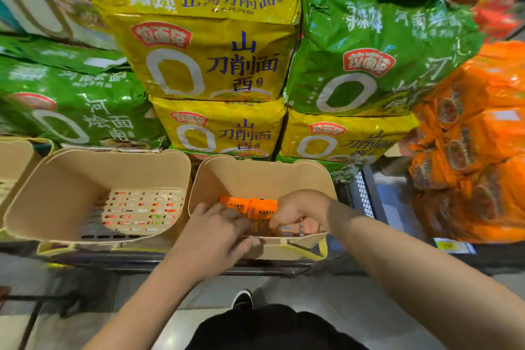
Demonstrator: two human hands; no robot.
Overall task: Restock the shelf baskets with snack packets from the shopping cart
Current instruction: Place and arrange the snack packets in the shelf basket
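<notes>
Three beige baskets are seen along the shelf edge: one [14,162] cut off at the left border, one [56,179] beside it holding no packets, its slotted floor showing blurred colours beneath, and a third [255,173] at the centre, into which both hands reach. The left hand [216,233] is laid over the third basket's near rim, fingers loosely bent and close together, tips touching the packets; whether anything is pinched cannot be told. Two orange packets [250,206] are counted standing side by side inside that basket; more may be hidden under the hands. The right hand [301,213] is curled downward around the packets' right end, its fingertips hidden. Behind, large noodle bags are stacked: green [71,111] at left, yellow [210,57] in the middle, green [369,60] again, and orange packs [477,136] at right, blurred. No cart is in view.
</notes>
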